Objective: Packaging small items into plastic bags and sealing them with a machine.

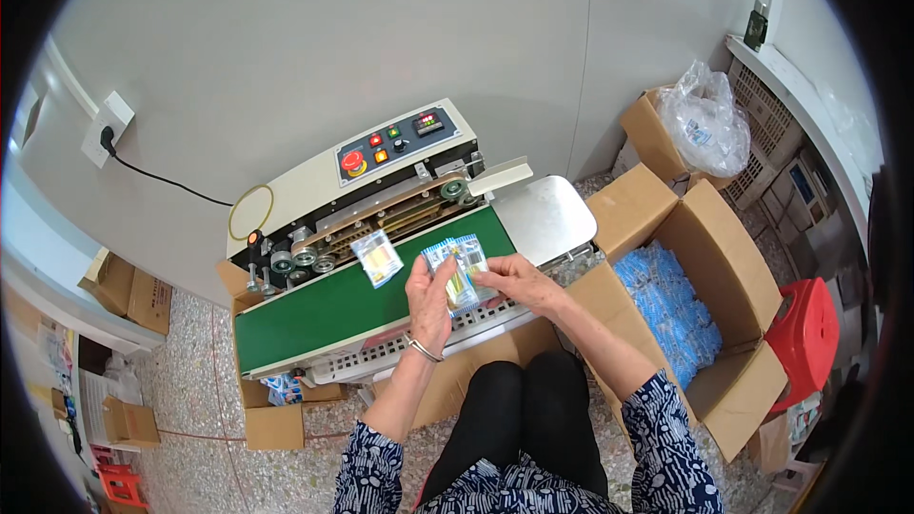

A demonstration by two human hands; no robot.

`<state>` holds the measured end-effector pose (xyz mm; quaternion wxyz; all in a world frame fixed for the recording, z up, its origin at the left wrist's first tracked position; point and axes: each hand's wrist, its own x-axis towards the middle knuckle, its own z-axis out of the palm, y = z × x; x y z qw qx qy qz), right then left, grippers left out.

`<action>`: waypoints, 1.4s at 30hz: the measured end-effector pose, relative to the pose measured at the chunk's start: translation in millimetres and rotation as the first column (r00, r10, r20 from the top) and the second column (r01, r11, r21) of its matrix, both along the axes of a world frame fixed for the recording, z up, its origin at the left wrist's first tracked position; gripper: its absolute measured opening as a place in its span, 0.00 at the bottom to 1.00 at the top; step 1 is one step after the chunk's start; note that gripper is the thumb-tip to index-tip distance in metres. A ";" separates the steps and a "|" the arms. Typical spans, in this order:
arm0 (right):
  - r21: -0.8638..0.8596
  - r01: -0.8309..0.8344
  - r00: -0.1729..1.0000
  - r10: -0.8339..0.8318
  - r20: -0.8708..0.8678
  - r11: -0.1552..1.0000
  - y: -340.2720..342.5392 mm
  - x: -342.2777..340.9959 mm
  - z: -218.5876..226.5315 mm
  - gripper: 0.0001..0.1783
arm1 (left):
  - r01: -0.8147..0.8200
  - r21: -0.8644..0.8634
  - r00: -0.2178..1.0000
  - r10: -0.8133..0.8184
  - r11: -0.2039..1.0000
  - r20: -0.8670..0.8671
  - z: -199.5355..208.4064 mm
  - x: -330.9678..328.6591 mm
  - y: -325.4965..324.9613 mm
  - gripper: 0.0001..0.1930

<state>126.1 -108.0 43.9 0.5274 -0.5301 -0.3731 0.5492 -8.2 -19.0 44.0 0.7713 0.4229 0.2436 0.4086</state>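
Over the front edge of a green conveyor belt [314, 322], both my hands grip small clear packets with blue-striped ends [464, 276]. My left hand [428, 303] pinches them from the left, thumb on top. From the right, my right hand [519, 284] closes its fingers on the packets' edge. Another packet [378, 257] stands at a tilt at the back of the belt, against the rollers of a band sealing machine [352, 171]. How many packets I hold is hard to tell, since they overlap.
An open cardboard box [728, 252] full of blue-and-clear packets [666, 309] stands at my right. Beside it is a red plastic stool [807, 338]. A metal plate [547, 219] extends from the machine's right end. A black power cord [171, 186] runs to the wall. A smaller box [274, 424] sits under the belt's left end.
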 end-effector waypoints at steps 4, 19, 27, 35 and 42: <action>-0.001 0.061 0.992 -0.061 -0.111 0.998 1.7 0.9 -1.2 0.16 | 0.026 -0.026 0.999 -0.026 0.999 0.033 -4.3 1.9 -0.5 0.10; -0.111 0.382 0.920 -0.388 -0.045 0.918 41.9 87.1 -16.7 0.07 | -0.033 -0.188 0.998 0.042 0.982 0.042 -14.9 -23.3 5.6 0.12; -0.217 0.277 0.960 -0.279 0.025 0.936 77.1 92.0 -18.6 0.08 | 0.059 -0.324 0.997 -0.042 0.944 0.059 -25.9 -46.9 -27.4 0.14; -0.081 0.210 0.935 -0.176 0.307 0.974 98.9 63.2 -32.1 0.12 | 0.110 -0.315 0.992 -0.084 0.943 0.097 -15.5 -22.8 -31.8 0.12; -0.072 0.060 0.978 -0.044 0.204 0.996 18.8 17.1 15.9 0.23 | 0.061 -0.208 0.984 -0.025 0.976 0.175 -10.3 2.4 13.0 0.12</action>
